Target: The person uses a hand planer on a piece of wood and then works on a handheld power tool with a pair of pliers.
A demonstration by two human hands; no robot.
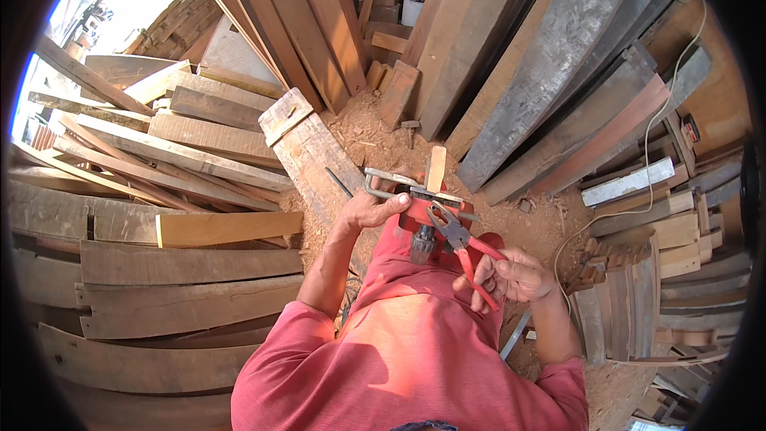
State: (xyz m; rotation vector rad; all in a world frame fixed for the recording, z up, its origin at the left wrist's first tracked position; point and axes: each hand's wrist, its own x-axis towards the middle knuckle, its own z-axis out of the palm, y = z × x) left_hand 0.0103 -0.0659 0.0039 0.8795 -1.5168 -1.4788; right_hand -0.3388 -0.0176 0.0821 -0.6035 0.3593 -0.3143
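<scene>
My left hand (373, 209) grips the side of a red power tool (407, 214) held over my lap, its thumb lying along the edge. The tool has a metal bar, dark metal parts and a black knob (423, 244) facing me. A short pale wooden piece (436, 169) stands up at its far side; whether it is fixed there I cannot tell. In my right hand (517, 275) is a pair of pliers (463, 243) with red handles. The plier jaws are spread apart and lie over the tool's right side; whether they touch it I cannot tell.
A worn plank bench (307, 152) runs away ahead, with a thin dark rod (338, 182) on it. A small hammer (410, 129) rests in the sawdust. Stacked boards (191, 267) fill the left, leaning planks (550, 64) the far side. A pale cable (650, 132) hangs at right.
</scene>
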